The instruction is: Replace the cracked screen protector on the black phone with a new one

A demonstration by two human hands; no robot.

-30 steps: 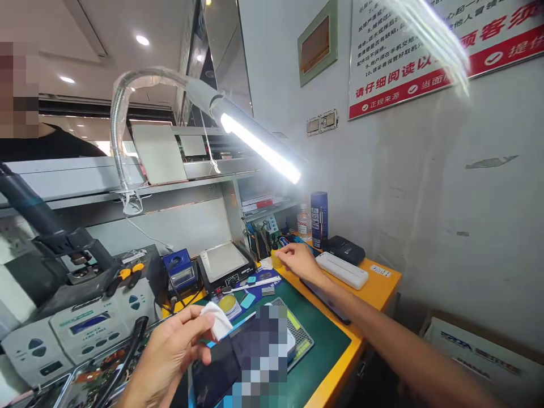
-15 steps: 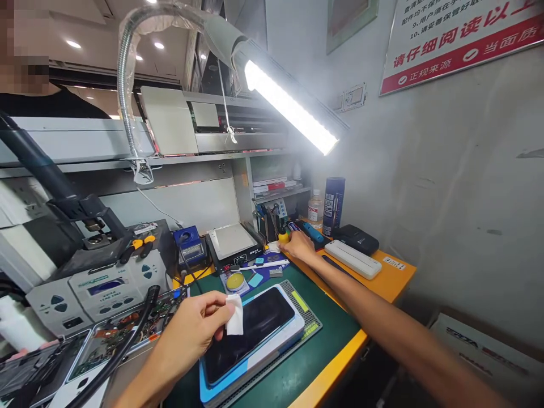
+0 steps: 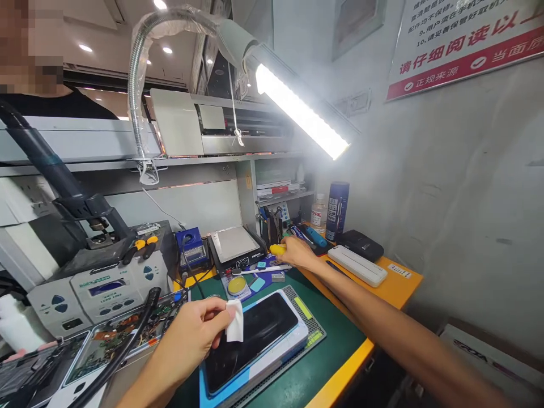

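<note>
Head view: the phone (image 3: 255, 340), screen up, is borne by a blue-and-white box (image 3: 278, 355), and a folded white wipe (image 3: 235, 324) is pinched over it between the closed fingertips of the left hand (image 3: 191, 334). By the right hand (image 3: 298, 253) a small yellow bottle (image 3: 278, 249) is gripped, tipped sideways — it is better held upright and drawn clear of the toothbrush (image 3: 272, 269) beside it. The wipe should be pinched lightly, its edge spread, so that the glass is not touched by a nail. Beneath the box a grey mesh mat (image 3: 315, 330) is laid on green matting (image 3: 335, 354); overhead, the desk is lit by a lamp (image 3: 300, 107).
</note>
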